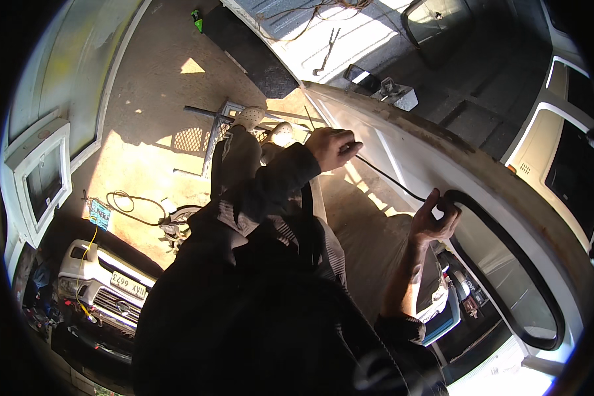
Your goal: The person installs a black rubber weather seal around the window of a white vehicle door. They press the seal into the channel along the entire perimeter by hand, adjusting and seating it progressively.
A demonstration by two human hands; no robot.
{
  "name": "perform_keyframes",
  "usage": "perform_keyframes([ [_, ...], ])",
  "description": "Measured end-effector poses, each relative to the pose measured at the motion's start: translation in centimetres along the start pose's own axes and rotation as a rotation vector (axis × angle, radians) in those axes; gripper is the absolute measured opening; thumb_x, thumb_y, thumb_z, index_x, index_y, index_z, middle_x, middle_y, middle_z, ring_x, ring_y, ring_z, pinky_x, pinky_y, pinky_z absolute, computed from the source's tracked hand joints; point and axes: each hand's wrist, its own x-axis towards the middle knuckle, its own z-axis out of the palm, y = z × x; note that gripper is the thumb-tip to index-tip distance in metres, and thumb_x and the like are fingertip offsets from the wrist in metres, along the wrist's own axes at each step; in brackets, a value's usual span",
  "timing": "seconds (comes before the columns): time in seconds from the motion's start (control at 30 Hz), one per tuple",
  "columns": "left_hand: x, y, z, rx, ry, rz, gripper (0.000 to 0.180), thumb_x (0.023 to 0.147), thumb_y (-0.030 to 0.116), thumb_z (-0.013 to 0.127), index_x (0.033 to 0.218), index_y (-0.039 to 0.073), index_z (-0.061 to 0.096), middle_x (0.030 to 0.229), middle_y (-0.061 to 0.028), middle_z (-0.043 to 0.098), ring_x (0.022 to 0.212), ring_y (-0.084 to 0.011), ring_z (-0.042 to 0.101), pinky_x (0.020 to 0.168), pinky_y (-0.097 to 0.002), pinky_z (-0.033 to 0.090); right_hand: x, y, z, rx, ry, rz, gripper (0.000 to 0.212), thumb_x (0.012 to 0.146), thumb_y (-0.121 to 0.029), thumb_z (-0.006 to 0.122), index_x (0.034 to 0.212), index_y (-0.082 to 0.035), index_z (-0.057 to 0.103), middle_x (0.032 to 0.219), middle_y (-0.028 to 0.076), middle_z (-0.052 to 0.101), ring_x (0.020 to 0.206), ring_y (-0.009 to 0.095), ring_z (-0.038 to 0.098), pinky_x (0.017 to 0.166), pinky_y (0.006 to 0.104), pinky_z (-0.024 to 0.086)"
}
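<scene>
A thin black rubber strip [388, 177] runs between my two hands along the white panel. My left hand [334, 149], in a dark sleeve, is closed round the strip's far end. My right hand [435, 221] has its thumb and fingers curled together where the strip meets the upper corner of a window's black rubber seal [508, 244]. The exact grip of those fingertips is partly hidden. The seal frames a long rounded glass pane [498, 264] set in a white vehicle body panel [561, 264], to the right of my right hand.
On the white surface beyond the panel lie a dark metal tool [327, 51], a phone-like black object [362, 78] and a metal box [399, 96]. A metal stand [214, 138] is by my feet. A pickup front [109, 284], a hose [135, 198] and a white-framed window [39, 175] stand left.
</scene>
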Motion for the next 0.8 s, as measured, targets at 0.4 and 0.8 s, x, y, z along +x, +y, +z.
perform_keyframes([
  [0.4, 9.2, -44.3, 9.9, 0.394, 0.297, -0.541, 0.021, 0.074, 0.011, 0.071, 0.091, 0.003, 0.062, 0.078, -0.0181, 0.064, 0.078, -0.0347, 0.064, 0.072, -0.0401, 0.050, -2.0, 0.8, 9.3, -0.147, 0.225, -0.286, 0.013, 0.082, -0.011, 0.065, 0.077, -0.002, 0.058, 0.074, 0.013, 0.058, 0.070, 0.030, 0.054, 0.063, 0.0415, 0.044],
  [0.8, 10.9, -50.6, 15.1, 0.896, -0.278, -0.576, 0.038, 0.085, 0.023, 0.049, 0.119, 0.007, 0.051, 0.107, -0.0123, 0.060, 0.083, -0.0260, 0.063, 0.068, -0.0431, 0.050, -2.1, 1.0, 11.1, -0.138, 0.253, -0.272, 0.014, 0.083, -0.013, 0.063, 0.076, -0.001, 0.058, 0.075, 0.013, 0.059, 0.070, 0.031, 0.054, 0.066, 0.0419, 0.045],
])
